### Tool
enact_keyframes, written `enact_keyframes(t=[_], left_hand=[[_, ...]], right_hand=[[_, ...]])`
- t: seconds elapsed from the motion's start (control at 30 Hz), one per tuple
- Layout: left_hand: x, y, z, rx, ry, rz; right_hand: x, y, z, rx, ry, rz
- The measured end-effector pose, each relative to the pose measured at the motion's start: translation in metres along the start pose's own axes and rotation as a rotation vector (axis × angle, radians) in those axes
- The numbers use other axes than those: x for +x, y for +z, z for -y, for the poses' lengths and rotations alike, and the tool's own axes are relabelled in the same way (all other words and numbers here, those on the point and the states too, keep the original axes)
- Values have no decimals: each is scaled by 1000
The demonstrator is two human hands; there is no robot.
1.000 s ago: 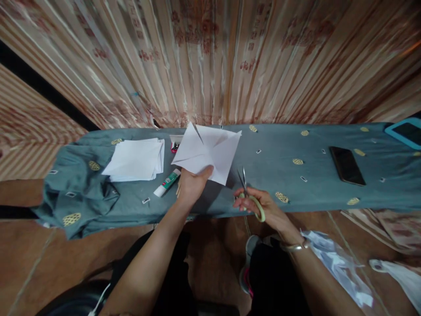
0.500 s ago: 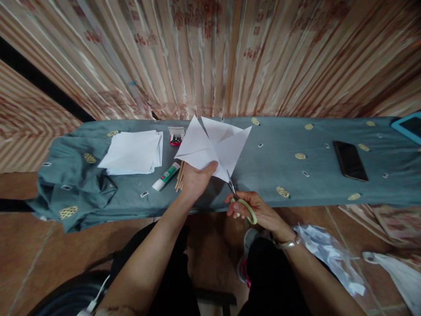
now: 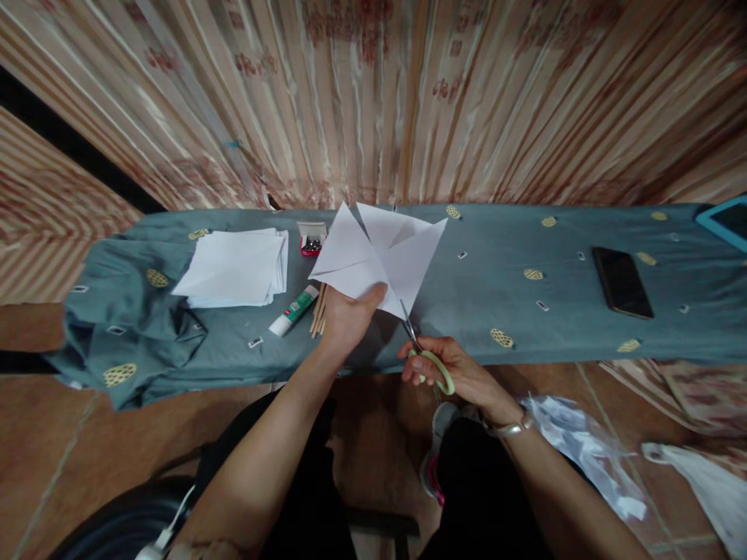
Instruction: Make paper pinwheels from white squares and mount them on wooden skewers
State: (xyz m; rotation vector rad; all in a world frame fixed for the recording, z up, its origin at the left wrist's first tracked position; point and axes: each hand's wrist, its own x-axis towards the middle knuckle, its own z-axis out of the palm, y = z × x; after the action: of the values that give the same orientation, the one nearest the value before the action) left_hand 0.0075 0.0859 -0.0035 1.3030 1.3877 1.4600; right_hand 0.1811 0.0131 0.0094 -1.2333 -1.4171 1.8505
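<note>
My left hand (image 3: 351,315) grips a white sheet of paper (image 3: 348,245) near its middle, thumb on top and fingers hidden beneath. Slits run from the sheet's corners inward, so its flaps spread apart. In my right hand (image 3: 447,364) are scissors (image 3: 436,365) with pale green handles, my fingers through the loops. Their blades meet the paper's near corner; how far they are apart is hard to tell. Left of my left hand lie a green and white glue stick (image 3: 294,310) and several thin wooden sticks (image 3: 319,311). A small red box (image 3: 311,239) of metal pins stands behind them.
A stack of white paper (image 3: 230,268) rests on the left of the cloth-covered table (image 3: 496,288). A black phone (image 3: 622,281) and a blue-edged tablet (image 3: 727,222) are at the right. Pleated curtain (image 3: 373,101) hangs behind. A clear plastic bag (image 3: 583,447) with paper scraps lies on the floor.
Very little differs. The scissors' blades sit about the same at the paper's near corner, and both hands keep their hold. The whole view has shifted slightly.
</note>
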Motion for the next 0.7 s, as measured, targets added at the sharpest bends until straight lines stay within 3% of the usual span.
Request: enact_keyframes(t=[0.4, 0.7], left_hand=[[-6, -1, -14, 86, -85, 3], [-3, -1, -1, 25, -85, 27]], right_hand=[[2, 1, 0, 16, 6, -25], [3, 2, 0, 37, -1, -36]])
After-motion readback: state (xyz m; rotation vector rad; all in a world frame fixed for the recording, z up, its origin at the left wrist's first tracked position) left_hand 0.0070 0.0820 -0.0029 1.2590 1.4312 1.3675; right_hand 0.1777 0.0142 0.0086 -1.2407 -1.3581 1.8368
